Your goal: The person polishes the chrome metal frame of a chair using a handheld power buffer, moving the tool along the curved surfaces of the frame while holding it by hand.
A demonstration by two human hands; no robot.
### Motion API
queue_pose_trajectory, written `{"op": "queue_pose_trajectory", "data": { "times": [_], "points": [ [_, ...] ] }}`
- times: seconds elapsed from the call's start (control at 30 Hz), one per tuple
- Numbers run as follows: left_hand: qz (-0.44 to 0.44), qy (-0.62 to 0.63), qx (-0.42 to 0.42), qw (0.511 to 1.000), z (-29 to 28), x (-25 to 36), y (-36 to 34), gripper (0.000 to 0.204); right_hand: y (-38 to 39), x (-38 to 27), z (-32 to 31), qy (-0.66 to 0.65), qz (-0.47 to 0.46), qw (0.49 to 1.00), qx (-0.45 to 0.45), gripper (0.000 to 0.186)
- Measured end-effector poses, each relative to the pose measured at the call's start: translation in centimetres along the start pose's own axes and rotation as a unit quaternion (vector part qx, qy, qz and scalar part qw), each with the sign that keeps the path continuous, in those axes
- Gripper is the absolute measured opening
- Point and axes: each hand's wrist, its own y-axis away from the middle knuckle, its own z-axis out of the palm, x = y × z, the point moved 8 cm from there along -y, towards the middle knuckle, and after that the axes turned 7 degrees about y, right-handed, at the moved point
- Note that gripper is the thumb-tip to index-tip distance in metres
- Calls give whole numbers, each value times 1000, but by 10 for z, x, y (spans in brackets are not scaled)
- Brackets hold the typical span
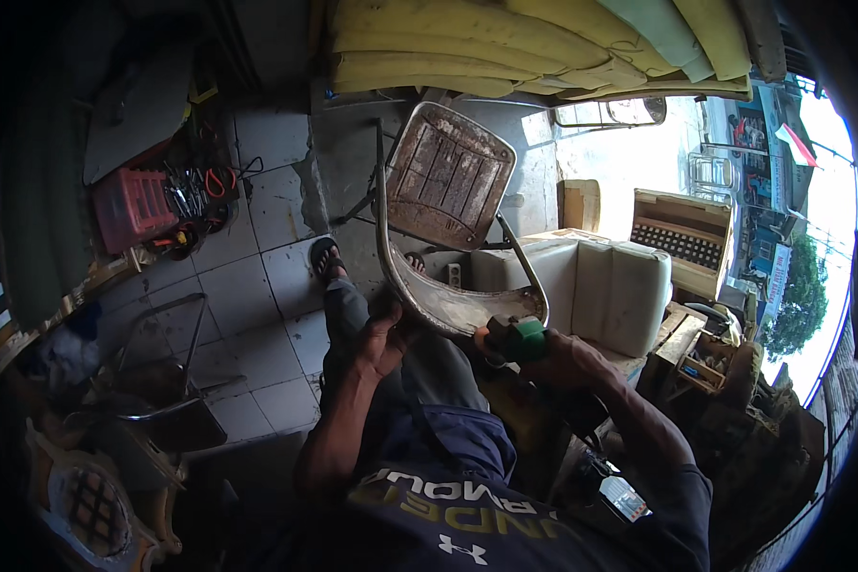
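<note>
- Left hand (381, 343), seven o'clock, grips the rim of a chair (448, 181); right hand (555, 360), four o'clock, clasps a green tool (524, 339).
- Chair: rusty, from centre to twelve o'clock.
- Tool: just beside the backrest's (453, 300) edge.

furniture workshop: hand tools (187, 195), worn chair (451, 176)

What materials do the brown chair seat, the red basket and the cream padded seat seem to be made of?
Brown chair seat: probably painted sheet metal, worn; rust-coloured patches suggest this, but wood is not excluded.
Red basket: apparently moulded plastic, evenly coloured, with slotted walls.
Cream padded seat: likely vinyl or leather; smooth surface, seam, rounded edges.
</note>
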Motion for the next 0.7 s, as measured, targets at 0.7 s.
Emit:
{"op": "queue_pose_trajectory", "data": {
  "times": [0.7],
  "points": [
    [-58, 90, 110, 988, 8, 2, 10, 53, -16, -68, 17, -23, 23, 999, 1, 81]
  ]
}}
